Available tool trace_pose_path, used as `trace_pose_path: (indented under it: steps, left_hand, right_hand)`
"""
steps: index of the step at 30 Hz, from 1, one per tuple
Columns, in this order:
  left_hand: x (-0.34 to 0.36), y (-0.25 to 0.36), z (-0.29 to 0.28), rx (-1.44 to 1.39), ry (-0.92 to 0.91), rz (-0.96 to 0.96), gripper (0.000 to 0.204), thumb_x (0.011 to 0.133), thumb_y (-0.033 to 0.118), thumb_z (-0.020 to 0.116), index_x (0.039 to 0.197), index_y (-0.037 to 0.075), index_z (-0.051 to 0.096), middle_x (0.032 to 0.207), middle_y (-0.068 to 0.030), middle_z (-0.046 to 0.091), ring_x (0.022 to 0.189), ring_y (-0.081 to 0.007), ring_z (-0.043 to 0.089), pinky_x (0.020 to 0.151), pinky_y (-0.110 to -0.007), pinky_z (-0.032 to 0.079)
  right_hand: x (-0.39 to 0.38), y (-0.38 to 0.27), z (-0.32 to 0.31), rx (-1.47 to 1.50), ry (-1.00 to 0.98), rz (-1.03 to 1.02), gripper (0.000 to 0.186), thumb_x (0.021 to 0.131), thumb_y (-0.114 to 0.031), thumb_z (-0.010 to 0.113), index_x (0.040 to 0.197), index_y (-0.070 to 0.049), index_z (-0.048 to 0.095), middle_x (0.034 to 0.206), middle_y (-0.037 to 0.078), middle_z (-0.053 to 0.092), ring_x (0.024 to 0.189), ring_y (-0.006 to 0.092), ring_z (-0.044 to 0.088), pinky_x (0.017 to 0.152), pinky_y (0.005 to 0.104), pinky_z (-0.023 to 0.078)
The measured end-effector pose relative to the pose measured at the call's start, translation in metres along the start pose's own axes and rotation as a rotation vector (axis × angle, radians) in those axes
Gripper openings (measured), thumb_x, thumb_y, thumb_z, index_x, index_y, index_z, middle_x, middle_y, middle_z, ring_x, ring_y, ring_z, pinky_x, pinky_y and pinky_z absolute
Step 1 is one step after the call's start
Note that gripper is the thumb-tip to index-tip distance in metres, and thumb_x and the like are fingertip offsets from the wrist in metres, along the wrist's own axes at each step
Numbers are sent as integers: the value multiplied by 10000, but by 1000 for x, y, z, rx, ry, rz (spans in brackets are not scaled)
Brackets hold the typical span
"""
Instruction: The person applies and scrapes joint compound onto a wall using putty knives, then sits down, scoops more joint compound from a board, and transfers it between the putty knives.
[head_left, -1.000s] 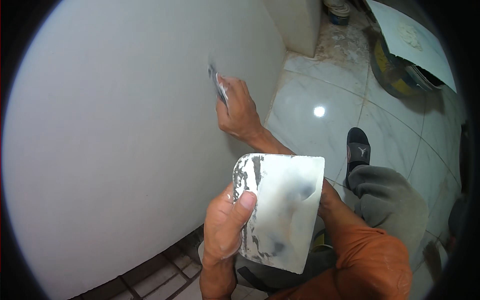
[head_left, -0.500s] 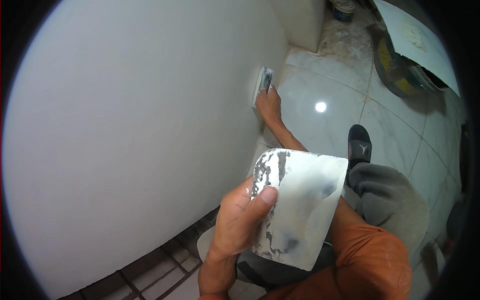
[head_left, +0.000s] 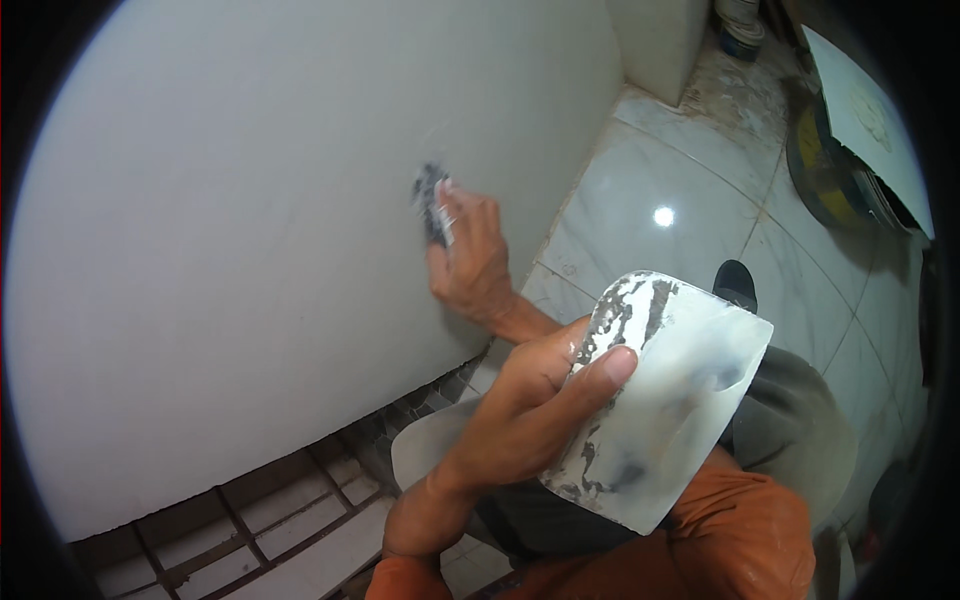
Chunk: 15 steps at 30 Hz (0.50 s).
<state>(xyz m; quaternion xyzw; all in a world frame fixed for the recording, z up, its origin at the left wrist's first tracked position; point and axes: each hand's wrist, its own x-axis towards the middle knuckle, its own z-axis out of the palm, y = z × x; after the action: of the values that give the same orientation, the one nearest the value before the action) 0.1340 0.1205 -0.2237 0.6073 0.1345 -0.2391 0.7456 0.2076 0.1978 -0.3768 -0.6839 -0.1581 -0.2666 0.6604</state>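
Right hand (head_left: 470,265) pressed against the white wall (head_left: 230,230), fingers (head_left: 478,215) clenched around a small putty knife (head_left: 432,205), blade flat on the wall and smeared with grey filler. Left hand (head_left: 525,400) lower and nearer to the camera, thumb over the top edge and fingers grasping a flat metal plate (head_left: 665,400), coated with white filler and scraped dark along its left edge. Plate tilted, well apart from the wall, just beside the right forearm and partly over it.

Much open wall to the left of and above the knife, smooth and unbroken. Wall ending below in a curved lower edge, with a band of small dark-jointed tiles (head_left: 250,510) under it. To the right of the knife, less room: wall corner (head_left: 625,60) close by, with another white surface turning away from it.

Grey trouser knee (head_left: 800,420) and orange sleeve (head_left: 740,540) low in the view, under the plate. Dark sandal (head_left: 737,285) on the floor near the knee. Round yellow and dark bucket (head_left: 820,165) farther right, with a white board (head_left: 870,120) lying over it. Small container (head_left: 740,25) at the top near the corner, too small to tell more.

Floor (head_left: 650,170) of large pale glossy tiles, one bright light spot reflected on it, dusty near the corner.
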Motion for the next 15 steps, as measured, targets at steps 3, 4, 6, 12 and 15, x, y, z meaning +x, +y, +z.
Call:
trace_pose_path:
  steps: [3,4,6,12,15]
  left_hand:
    - [3,1,2,-13,-51,-32,345,984,236,449,1192,-35,500,974,-25,582,863,-43,517,751,-202,438]
    - [4,2,2,-22,-58,-32,347,985,233,446,1195,-38,494,973,-26,582,863,-40,515,749,-201,438]
    - [4,1,1,-29,-68,-31,349,986,230,443,1199,-42,488,973,-26,581,863,-37,512,747,-200,438]
    - [1,2,3,63,-13,-24,384,972,241,460,1229,-43,481,1052,-53,584,935,-77,521,825,-238,435]
    - [-2,1,14,5,70,-77,427,950,280,498,1227,-44,498,1089,-63,588,974,-105,522,861,-258,421]
  right_hand:
    - [-8,-23,-3,60,-24,-68,588,630,36,563,1206,102,469,1123,214,498,1007,388,508,859,431,451]
    - [-10,-30,-5,121,-73,-114,598,623,42,562,1211,98,469,1106,206,508,1016,379,516,854,432,458]
    - [-8,-36,-9,181,-120,-163,610,615,48,562,1216,94,469,1089,197,517,1025,370,523,849,432,465]
    - [14,-3,-37,403,-68,245,344,754,26,539,1096,61,528,932,197,607,815,339,604,739,381,498]
    - [66,78,-63,21,186,523,219,855,-116,481,932,73,559,741,193,626,651,355,603,634,403,479]
